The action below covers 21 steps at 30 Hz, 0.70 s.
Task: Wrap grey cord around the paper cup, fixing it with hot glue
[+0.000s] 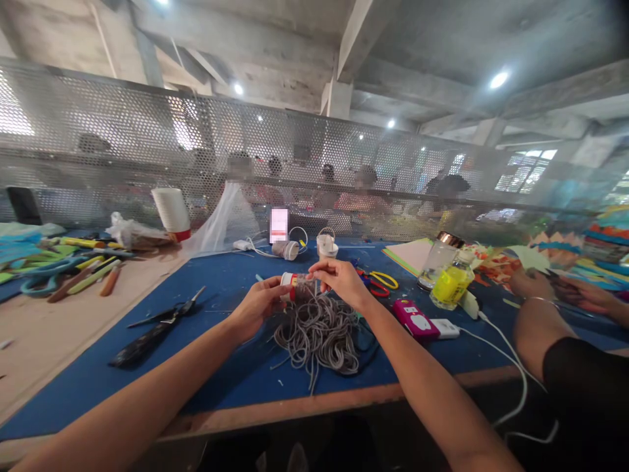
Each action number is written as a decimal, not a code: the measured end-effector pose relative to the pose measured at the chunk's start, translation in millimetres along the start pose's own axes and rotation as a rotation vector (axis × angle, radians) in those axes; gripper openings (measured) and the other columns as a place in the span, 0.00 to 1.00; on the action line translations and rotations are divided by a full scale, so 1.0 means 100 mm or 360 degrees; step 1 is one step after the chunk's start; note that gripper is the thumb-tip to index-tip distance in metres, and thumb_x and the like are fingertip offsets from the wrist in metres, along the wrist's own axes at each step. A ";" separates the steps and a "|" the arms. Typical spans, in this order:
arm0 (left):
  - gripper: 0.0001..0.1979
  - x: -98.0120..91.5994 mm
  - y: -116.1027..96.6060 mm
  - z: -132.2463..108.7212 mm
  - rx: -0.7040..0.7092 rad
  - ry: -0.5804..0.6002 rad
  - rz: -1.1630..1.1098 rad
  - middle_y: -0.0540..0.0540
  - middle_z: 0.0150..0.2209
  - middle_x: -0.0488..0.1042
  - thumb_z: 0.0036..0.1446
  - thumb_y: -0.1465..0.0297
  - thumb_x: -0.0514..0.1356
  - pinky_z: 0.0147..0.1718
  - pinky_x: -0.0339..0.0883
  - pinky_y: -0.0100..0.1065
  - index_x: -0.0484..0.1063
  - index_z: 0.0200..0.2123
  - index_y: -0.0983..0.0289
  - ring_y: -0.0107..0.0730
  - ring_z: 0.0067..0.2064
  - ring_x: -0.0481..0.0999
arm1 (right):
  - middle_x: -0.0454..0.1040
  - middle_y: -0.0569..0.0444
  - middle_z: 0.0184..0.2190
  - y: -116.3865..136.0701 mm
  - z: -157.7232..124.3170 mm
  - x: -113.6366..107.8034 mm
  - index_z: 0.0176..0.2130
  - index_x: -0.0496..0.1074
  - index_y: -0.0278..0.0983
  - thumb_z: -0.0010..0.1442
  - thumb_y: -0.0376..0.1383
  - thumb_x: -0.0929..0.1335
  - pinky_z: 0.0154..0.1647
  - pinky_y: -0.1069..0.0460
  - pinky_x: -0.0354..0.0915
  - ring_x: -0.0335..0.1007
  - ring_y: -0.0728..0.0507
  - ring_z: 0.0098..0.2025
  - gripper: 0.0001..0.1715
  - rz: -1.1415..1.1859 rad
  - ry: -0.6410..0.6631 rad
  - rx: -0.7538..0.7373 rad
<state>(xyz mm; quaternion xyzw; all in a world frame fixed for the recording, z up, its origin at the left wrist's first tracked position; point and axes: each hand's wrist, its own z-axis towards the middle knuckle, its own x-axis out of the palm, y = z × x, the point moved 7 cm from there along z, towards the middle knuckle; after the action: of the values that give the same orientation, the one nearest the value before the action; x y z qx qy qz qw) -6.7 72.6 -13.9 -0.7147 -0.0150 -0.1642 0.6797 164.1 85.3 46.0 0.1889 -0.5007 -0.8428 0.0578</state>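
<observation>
A small paper cup (287, 286), white with a red band, lies on its side in my left hand (255, 307). Fingers and thumb of that hand are closed round its white end. Grey cord is wound round the cup's other part. My right hand (341, 280) is closed in a pinch at the wound end, apparently on the grey cord; its fingertips partly hide the spot. Right below both hands, a loose tangled heap of grey cord (322, 337) rests on the blue mat (216, 387).
Black-handled scissors (162, 326) lie to the left. Beyond my hands are a cord-wrapped cup (285, 250), a cup with a handle (326, 245) and a lit phone (279, 226). On the right are red and yellow scissors (381, 284), a magenta power bank (414, 320), a glue bottle (452, 283) and a co-worker's arm (533, 334).
</observation>
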 end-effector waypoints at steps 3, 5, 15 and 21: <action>0.14 0.01 0.00 0.01 0.0027 0.0040 -0.0005 0.61 0.39 0.80 0.51 0.70 0.67 0.28 0.68 0.26 0.77 0.42 0.67 0.28 0.32 0.77 | 0.78 0.54 0.30 -0.04 0.01 -0.09 0.39 0.79 0.37 0.57 0.43 0.70 0.24 0.57 0.62 0.65 0.53 0.21 0.14 -0.0091 -0.0130 0.0018; 0.13 0.00 0.01 0.02 0.0026 0.0034 -0.0013 0.61 0.39 0.80 0.50 0.70 0.68 0.29 0.69 0.27 0.77 0.41 0.67 0.29 0.32 0.78 | 0.78 0.54 0.29 -0.08 0.02 -0.14 0.39 0.80 0.37 0.55 0.44 0.72 0.23 0.58 0.61 0.64 0.54 0.21 0.16 0.0020 -0.0175 0.0095; 0.14 -0.08 0.01 0.05 -0.0001 -0.0068 -0.0070 0.58 0.37 0.80 0.48 0.72 0.69 0.25 0.69 0.22 0.77 0.41 0.67 0.25 0.29 0.77 | 0.80 0.51 0.32 -0.09 0.02 -0.25 0.35 0.81 0.37 0.49 0.46 0.75 0.36 0.53 0.68 0.72 0.49 0.31 0.17 0.0309 -0.0260 0.0249; 0.16 -0.10 0.02 0.05 -0.0009 -0.0063 -0.0059 0.58 0.38 0.80 0.48 0.70 0.69 0.26 0.69 0.23 0.77 0.42 0.66 0.26 0.31 0.77 | 0.79 0.53 0.32 0.10 0.01 -0.24 0.34 0.81 0.38 0.57 0.47 0.70 0.39 0.53 0.64 0.72 0.45 0.37 0.16 -0.0083 -0.0280 0.0020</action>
<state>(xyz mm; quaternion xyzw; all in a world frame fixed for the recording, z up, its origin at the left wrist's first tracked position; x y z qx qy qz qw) -14.4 79.5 -18.6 -0.7194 -0.0413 -0.1628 0.6740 185.1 88.3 61.5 0.1275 -0.5041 -0.8542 -0.0097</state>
